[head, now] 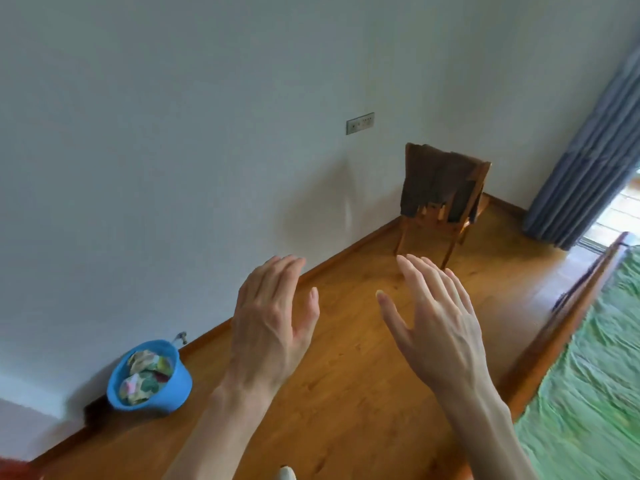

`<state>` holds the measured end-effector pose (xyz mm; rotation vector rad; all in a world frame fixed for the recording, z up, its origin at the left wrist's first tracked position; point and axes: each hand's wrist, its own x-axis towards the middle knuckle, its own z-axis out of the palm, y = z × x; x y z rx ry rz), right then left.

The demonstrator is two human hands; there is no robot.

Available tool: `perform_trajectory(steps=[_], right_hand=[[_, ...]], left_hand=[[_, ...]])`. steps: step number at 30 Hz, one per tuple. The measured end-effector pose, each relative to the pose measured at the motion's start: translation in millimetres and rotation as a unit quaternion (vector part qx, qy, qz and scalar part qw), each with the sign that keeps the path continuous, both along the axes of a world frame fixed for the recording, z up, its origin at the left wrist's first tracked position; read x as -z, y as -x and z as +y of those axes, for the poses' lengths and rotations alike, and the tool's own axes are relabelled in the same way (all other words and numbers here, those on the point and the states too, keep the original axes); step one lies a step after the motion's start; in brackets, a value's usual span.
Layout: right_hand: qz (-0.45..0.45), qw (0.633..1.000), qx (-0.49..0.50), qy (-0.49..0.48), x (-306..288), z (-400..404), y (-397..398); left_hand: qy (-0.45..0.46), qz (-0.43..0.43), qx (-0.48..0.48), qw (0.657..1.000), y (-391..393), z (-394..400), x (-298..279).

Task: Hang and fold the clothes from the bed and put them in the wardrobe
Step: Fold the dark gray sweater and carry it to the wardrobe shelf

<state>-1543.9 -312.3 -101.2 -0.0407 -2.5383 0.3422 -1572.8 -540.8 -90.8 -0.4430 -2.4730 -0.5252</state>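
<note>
My left hand [273, 317] and my right hand [433, 320] are raised side by side over the wooden floor, fingers straight and spread, holding nothing. The bed [595, 368], covered by a green sheet with a wooden frame, lies at the right edge. No clothes show on the visible part of the bed. A dark brown garment [436, 181] hangs over the back of a wooden chair [450, 233] in the far corner. The wardrobe is out of view.
A blue plastic basin [152, 379] with crumpled patterned cloth stands on the floor by the white wall at the left. Blue-grey curtains [585, 161] hang at the right beside a bright doorway. Wooden floor runs between wall and bed.
</note>
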Motion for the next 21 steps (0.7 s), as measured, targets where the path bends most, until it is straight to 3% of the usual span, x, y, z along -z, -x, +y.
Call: perform_trajectory(steps=[12, 21], right_hand=[[-0.022, 0.980, 0.196, 0.006, -11.3, -12.8, 120.0], [-0.032, 0.948, 0.317, -0.001, -30.2, 43.4, 121.8]], left_hand=[[-0.034, 0.016, 0.162, 0.986, 215.2, -11.0, 4.6], [-0.061, -0.012, 0.298, 0.953, 278.4, 94.7, 3.9]])
